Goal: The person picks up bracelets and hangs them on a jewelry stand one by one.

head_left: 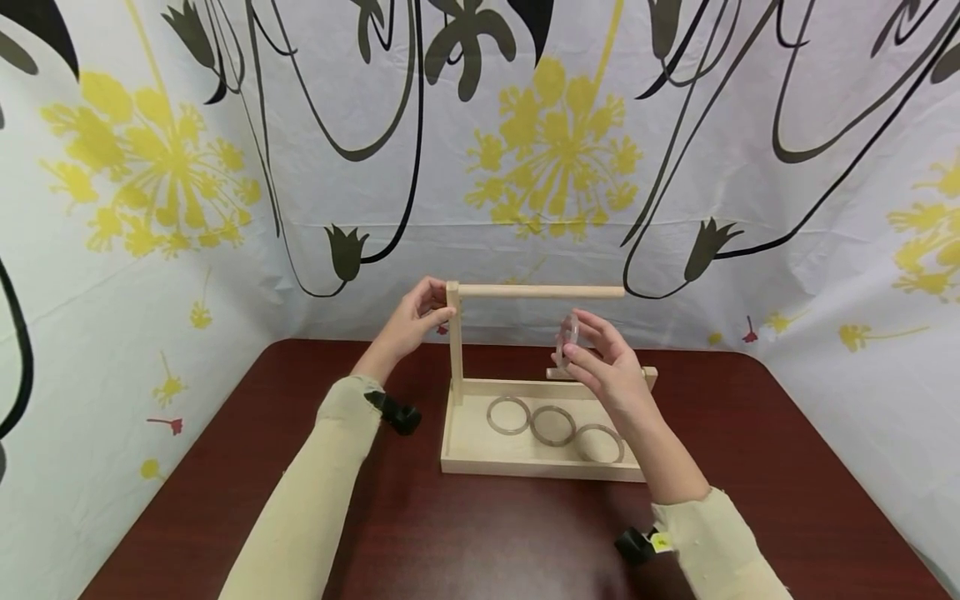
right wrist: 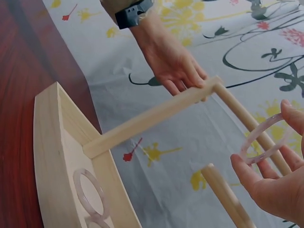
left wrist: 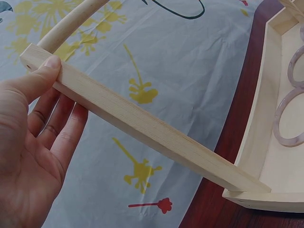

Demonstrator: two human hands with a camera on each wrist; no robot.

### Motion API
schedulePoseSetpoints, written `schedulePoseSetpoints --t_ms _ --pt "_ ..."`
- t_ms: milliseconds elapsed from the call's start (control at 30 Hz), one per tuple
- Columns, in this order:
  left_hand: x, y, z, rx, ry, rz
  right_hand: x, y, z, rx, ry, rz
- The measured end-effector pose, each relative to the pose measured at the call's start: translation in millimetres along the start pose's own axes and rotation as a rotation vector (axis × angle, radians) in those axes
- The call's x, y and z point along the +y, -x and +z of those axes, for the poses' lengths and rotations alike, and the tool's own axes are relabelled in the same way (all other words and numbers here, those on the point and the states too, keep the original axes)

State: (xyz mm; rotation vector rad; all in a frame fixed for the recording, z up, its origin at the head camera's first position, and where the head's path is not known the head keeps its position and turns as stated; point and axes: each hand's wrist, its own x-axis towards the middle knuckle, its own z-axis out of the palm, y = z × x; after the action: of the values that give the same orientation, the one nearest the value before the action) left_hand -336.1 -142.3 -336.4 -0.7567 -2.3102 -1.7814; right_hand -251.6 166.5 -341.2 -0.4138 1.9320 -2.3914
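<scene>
A wooden stand has a shallow tray base [head_left: 517,468], a tall post [left wrist: 142,128] and a long upper rod [head_left: 540,292]. My left hand [head_left: 411,323] grips the top of that post, thumb on the near face and fingers behind it. In my right hand [head_left: 611,367] a pale translucent bangle [right wrist: 254,137] is pinched between thumb and fingers, below the upper rod's free end in the head view. A shorter lower rod [right wrist: 223,192] is partly hidden behind the right hand. Three similar bangles lie in the tray, the leftmost bangle [head_left: 508,415] nearest the tall post.
The stand sits on a dark red-brown table [head_left: 480,533]. Behind it hangs a white cloth [head_left: 450,183] with yellow and dark flower prints. A short post [head_left: 650,379] holds the lower rod at the tray's right side.
</scene>
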Motion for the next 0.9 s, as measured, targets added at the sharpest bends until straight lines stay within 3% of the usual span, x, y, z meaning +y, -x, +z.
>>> schedulePoseSetpoints --t_ms 667,900 --pt "-1.1 0.2 -0.1 0.001 -0.01 0.008 -6 -3 -28 0.119 -0.043 -0.07" --pt "-2.2 -0.5 -1.0 0.001 -0.013 0.011 -8 -5 -25 0.275 -0.113 -0.129"
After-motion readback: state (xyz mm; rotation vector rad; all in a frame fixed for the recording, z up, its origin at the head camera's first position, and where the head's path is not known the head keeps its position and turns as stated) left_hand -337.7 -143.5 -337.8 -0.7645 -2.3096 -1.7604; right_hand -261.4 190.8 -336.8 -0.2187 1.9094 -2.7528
